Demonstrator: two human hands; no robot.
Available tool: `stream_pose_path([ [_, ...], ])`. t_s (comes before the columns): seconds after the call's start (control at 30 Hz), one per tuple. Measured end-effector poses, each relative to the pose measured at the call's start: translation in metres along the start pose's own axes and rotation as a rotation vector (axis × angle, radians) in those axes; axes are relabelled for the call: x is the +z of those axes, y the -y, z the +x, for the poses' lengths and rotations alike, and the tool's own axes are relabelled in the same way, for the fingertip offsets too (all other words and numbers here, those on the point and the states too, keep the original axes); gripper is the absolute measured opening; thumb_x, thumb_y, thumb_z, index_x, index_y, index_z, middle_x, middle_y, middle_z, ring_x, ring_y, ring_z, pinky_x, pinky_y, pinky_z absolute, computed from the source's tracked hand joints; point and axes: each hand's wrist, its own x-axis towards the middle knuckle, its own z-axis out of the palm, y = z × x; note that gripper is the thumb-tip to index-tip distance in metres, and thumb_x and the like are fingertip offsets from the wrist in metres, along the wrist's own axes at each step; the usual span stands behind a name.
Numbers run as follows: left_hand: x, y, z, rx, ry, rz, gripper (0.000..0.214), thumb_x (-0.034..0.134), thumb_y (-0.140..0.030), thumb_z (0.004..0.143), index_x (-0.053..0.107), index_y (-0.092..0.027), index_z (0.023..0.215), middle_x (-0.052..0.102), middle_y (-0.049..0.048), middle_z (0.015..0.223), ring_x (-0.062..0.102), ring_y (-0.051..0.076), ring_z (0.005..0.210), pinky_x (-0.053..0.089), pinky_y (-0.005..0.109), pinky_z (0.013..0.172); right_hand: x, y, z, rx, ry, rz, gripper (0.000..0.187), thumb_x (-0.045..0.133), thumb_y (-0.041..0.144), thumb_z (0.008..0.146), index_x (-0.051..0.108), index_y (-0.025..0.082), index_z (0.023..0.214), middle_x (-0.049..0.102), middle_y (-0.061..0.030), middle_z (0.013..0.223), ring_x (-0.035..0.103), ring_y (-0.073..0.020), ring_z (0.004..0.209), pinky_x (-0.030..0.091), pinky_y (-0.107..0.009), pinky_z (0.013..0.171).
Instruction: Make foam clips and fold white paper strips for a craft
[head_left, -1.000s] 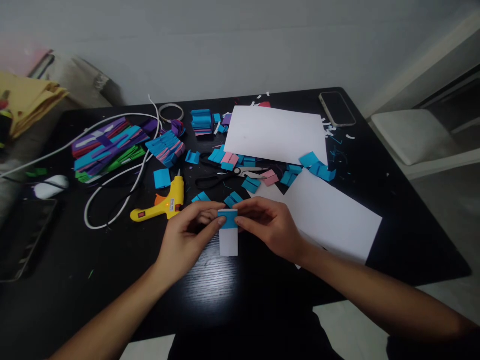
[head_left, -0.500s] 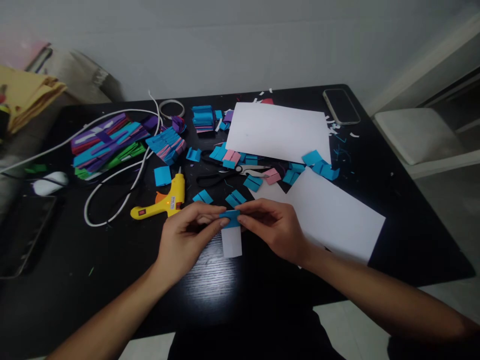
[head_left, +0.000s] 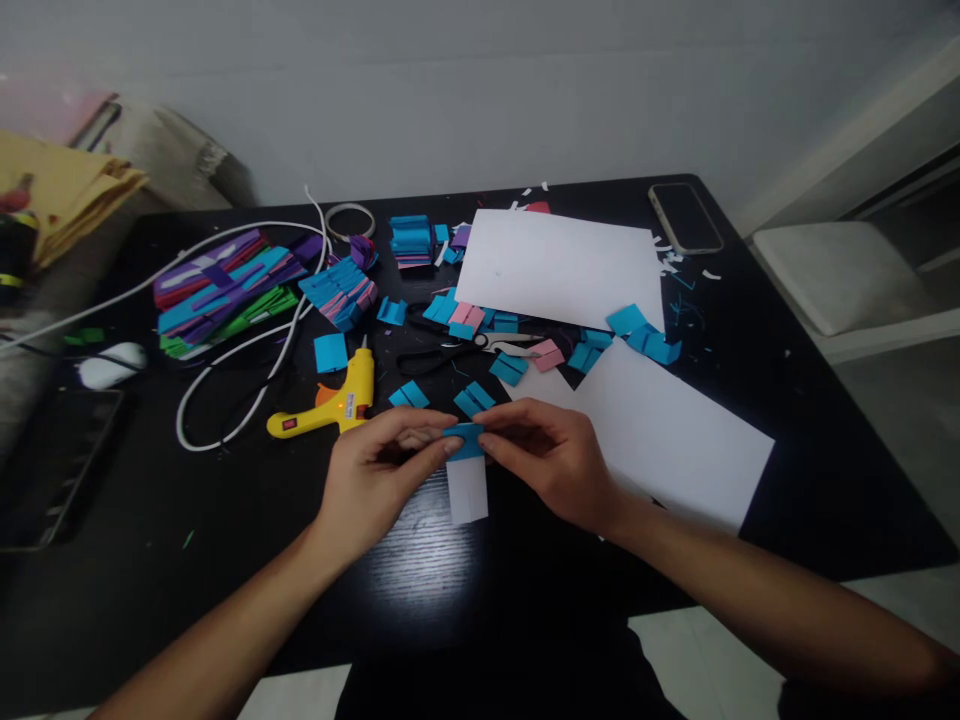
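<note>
My left hand (head_left: 379, 465) and my right hand (head_left: 551, 455) pinch the two sides of one small blue paper piece (head_left: 466, 440) between thumbs and fingers. From its lower edge a white paper strip (head_left: 468, 492) hangs toward me. Whether the two are glued or only held together, I cannot tell. Just beyond the fingertips lie folded blue paper pieces (head_left: 474, 399) on the black table. A yellow glue gun (head_left: 322, 412) rests left of my left hand, its switch glowing orange. Black-handled scissors (head_left: 435, 358) lie farther back among blue and pink folded pieces.
White sheets (head_left: 559, 265) lie at the back and right (head_left: 675, 430). Bundled coloured paper strips (head_left: 225, 285), a looped white cable (head_left: 184, 405), a tape roll (head_left: 350, 221) and a white mouse (head_left: 112, 366) are on the left. A phone (head_left: 685, 218) lies at the back right corner.
The whole view has shifted slightly, with things appearing a little to the right and lower. Both hands keep the same pinch on the blue paper piece.
</note>
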Motion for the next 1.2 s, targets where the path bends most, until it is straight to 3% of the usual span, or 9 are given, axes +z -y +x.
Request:
stream_pose_path([
  [0.27,0.0012,0.0019,0.0004,0.019,-0.008,-0.043,0.022,0.085,-0.016,0.079,0.078,-0.022,0.099,0.076,-0.002,0.077,0.073,0.012,0.069,0.062,0.021,0.068,-0.0005,-0.0007,-0.0011,0.0,-0.019,-0.01,0.015,0.082,0.023,0.084,0.082,0.024,0.099,0.083,-0.0023,0.092,0.08,-0.019,0.084,0.068,-0.031,0.077],
  [0.7,0.0018,0.0023,-0.0011,0.08,-0.06,-0.01,0.013,0.086,-0.013,0.076,0.076,-0.02,0.082,0.078,-0.0003,0.08,0.073,0.012,0.072,0.061,0.02,0.067,0.0001,-0.0028,-0.0026,-0.039,-0.054,-0.052,0.016,0.083,0.024,0.084,0.083,0.025,0.099,0.084,-0.0035,0.095,0.081,-0.0217,0.087,0.069,-0.035,0.08],
  [0.87,0.0015,-0.0011,0.0006,0.021,-0.021,-0.028,0.021,0.086,-0.019,0.078,0.078,-0.021,0.098,0.075,-0.0016,0.074,0.072,0.012,0.065,0.062,0.021,0.064,0.0009,-0.0027,-0.0031,-0.056,-0.042,-0.055,0.014,0.082,0.023,0.085,0.082,0.026,0.099,0.084,-0.0027,0.095,0.081,-0.0208,0.087,0.069,-0.034,0.081],
  [1.0,0.0003,-0.0014,0.0005,0.015,-0.017,-0.002,0.019,0.087,-0.023,0.078,0.08,-0.021,0.097,0.076,-0.0006,0.075,0.073,0.013,0.066,0.063,0.022,0.064,0.0022,-0.0016,-0.0035,-0.056,-0.072,-0.061,0.018,0.082,0.023,0.084,0.079,0.025,0.102,0.083,-0.002,0.09,0.08,-0.0192,0.084,0.068,-0.031,0.077],
  [1.2,0.0013,-0.0019,-0.0006,0.091,-0.037,0.01,0.016,0.085,-0.015,0.078,0.08,-0.021,0.092,0.077,-0.0005,0.078,0.073,0.012,0.069,0.061,0.02,0.066,0.0018,0.0,-0.0047,-0.059,-0.072,-0.06,0.012,0.083,0.024,0.083,0.078,0.023,0.094,0.082,-0.0024,0.087,0.08,-0.0178,0.081,0.067,-0.028,0.076],
])
